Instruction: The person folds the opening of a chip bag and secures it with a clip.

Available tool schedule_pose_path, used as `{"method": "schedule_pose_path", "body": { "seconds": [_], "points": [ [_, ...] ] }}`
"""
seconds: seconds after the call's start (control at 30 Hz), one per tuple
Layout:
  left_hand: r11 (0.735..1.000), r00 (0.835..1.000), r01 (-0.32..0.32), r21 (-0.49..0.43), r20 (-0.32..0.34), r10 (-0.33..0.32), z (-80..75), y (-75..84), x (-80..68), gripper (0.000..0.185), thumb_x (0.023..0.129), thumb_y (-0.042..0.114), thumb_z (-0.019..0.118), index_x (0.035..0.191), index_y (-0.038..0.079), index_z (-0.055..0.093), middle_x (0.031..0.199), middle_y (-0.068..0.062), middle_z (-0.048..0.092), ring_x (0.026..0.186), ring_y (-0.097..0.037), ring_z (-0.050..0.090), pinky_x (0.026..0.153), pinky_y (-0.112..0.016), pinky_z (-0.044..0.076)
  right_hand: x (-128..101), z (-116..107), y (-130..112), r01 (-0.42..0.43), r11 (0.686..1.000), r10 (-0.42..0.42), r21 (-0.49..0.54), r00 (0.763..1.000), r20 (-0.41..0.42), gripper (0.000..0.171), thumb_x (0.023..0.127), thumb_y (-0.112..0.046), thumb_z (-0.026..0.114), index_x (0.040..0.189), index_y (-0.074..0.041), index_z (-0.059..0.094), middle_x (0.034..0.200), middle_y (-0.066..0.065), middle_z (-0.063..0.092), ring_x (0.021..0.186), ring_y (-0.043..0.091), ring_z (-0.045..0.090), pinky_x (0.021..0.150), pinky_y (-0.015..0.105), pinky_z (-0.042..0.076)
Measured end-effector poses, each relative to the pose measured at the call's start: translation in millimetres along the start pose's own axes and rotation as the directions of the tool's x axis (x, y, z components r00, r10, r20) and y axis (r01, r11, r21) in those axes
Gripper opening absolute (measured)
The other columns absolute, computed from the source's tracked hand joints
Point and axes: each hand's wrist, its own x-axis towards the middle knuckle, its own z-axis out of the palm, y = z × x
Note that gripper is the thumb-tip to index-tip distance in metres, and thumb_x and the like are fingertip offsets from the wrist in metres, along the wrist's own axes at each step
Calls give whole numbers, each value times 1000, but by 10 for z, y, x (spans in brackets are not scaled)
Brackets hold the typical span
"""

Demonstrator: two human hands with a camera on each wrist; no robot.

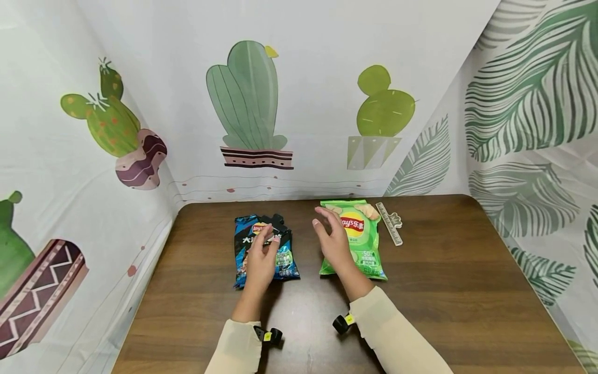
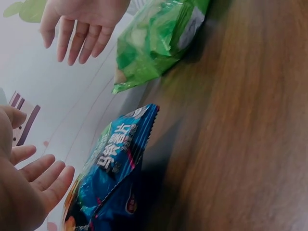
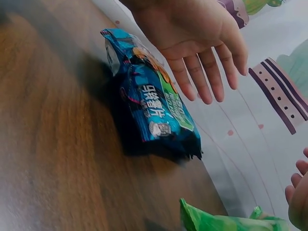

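Note:
A blue Lay's chip bag [image 1: 285,259] lies flat on the brown table [image 1: 444,291], with a black clip [image 1: 276,223] at its far end. My left hand [image 1: 261,255] hovers over it with straight fingers and holds nothing. To its right lies a green Lay's chip bag [image 1: 362,236]. My right hand [image 1: 329,234] is open, fingers spread, above that bag's left edge. The left wrist view shows the left hand [image 2: 33,185] beside the blue bag [image 2: 115,168] and the right hand [image 2: 79,26] near the green bag [image 2: 154,38]. In the right wrist view the left hand [image 3: 197,43] hangs just above the blue bag [image 3: 154,108].
A pale long bag clip [image 1: 390,223] lies on the table just right of the green bag's far end. Printed cactus and leaf curtains [image 1: 299,104] wall in the table at the back and both sides. Bare wood stretches to the right and along the front edge.

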Motion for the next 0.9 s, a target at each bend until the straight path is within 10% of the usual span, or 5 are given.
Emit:
{"method": "schedule_pose_path", "body": {
  "seconds": [0.6, 0.9],
  "points": [
    [1000, 997, -16, -14, 73, 17, 195, 51, -58, 47, 102, 33, 59, 148, 24, 51, 148, -4, 54, 137, -25, 54, 109, -48, 48, 46, -206, 44, -18, 999, 20, 40, 997, -69, 37, 102, -18, 59, 138, -12, 61, 144, 7, 53, 137, 21, 45, 116, 52, 35],
    [999, 990, -12, -38, 140, 17, 271, 117, -101, 49, 104, 27, 58, 151, 16, 47, 152, -12, 51, 140, -29, 51, 111, -48, 46, 39, -328, -59, -36, 999, 38, 18, 993, -110, 37, 101, -12, 58, 139, -10, 61, 142, 11, 54, 112, 31, 53, 89, 28, 42]
  ]
}}
